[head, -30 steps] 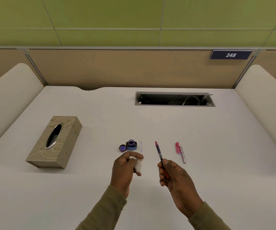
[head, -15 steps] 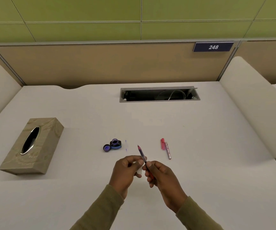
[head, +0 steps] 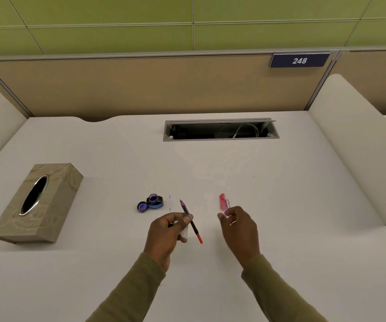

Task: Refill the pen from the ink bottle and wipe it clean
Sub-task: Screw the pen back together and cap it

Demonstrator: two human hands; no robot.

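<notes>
Head view: the pen [head: 190,219] has changed hands. A second ago the right hand [head: 239,225] held it; now the left hand [head: 167,231] grips it between thumb and fingertips, nib pointing away toward the ink bottle [head: 155,201], red end toward the person. The same left hand also keeps a small white wad, probably tissue [head: 184,232], tucked against the palm. The right hand is loosely open and holds nothing; it has moved out to the right and sits just short of the pink pen cap [head: 222,202] and the slim part lying beside it. My reading is that filling and wiping are about over and the right hand is going for the cap or barrel to close the pen up.

The ink bottle stands open on the white surface [head: 280,205], its purple lid [head: 142,206] touching it on the left. A tan tissue box [head: 36,202] sits well apart to the left. Further back is a cable slot [head: 221,130], then a beige partition with a plate [head: 299,60] reading 248, and green wall panels above.
</notes>
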